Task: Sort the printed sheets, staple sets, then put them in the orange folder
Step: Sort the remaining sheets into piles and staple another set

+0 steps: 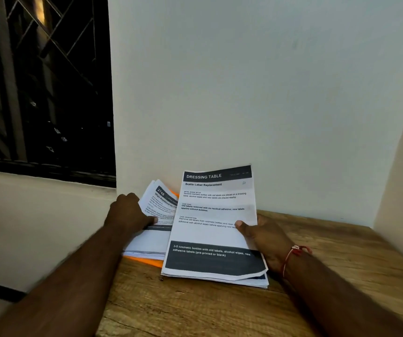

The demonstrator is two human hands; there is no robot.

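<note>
- Thumb of my right hand (263,237) lies flat on the right bundle of white printed paper sheets (216,215), headed DRESSING TABLE. It sits at the bundle's right edge, about halfway up. The other fingers are hidden behind the paper, so the hand pinches the bundle between thumb and fingers.
- That bundle's near edge is down on the brown wooden table (195,310) and its far edge is tipped up toward the white wall (268,93).
- My left hand (127,215) grips the left bundle of white printed paper sheets (158,239) at its left edge, with the thumb pressed on top and the fingers curled round the side.
- The left bundle lies on the flat orange folder (144,260), which shows as a strip along the near edge and a sliver at the far edge. The right bundle overlaps both.
- Count: two bundles of sheets, one folder, two hands, and one red thread bracelet (295,251) on my right wrist.
- Both forearms reach in from the near side, the left from near left and slightly blurred, the right from near right. The hands sit on either side of the paper, close to the wall.
- A dark window with a metal grille (37,81) is at far left.
</note>
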